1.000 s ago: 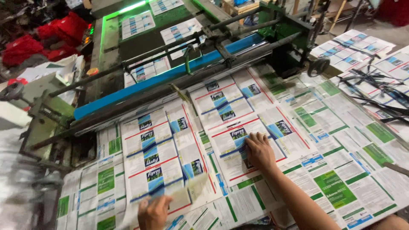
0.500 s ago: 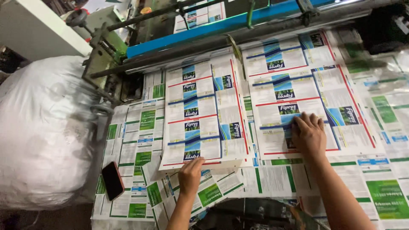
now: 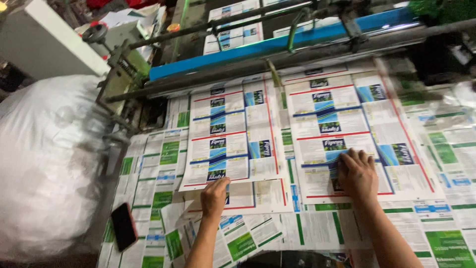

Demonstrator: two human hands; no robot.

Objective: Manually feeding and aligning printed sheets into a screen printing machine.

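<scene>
The work table (image 3: pixel 148 149) is covered with overlapping green-and-white printed sheets (image 3: pixel 163 164). Two larger red-lined, blue-banded sheets (image 3: pixel 233 134) are laid on top toward the far side. A dark phone (image 3: pixel 123 226) is seen at the near left edge.

Print shop: press rollers (image 3: pixel 277 62), printed sheets (image 3: pixel 317 124)
</scene>
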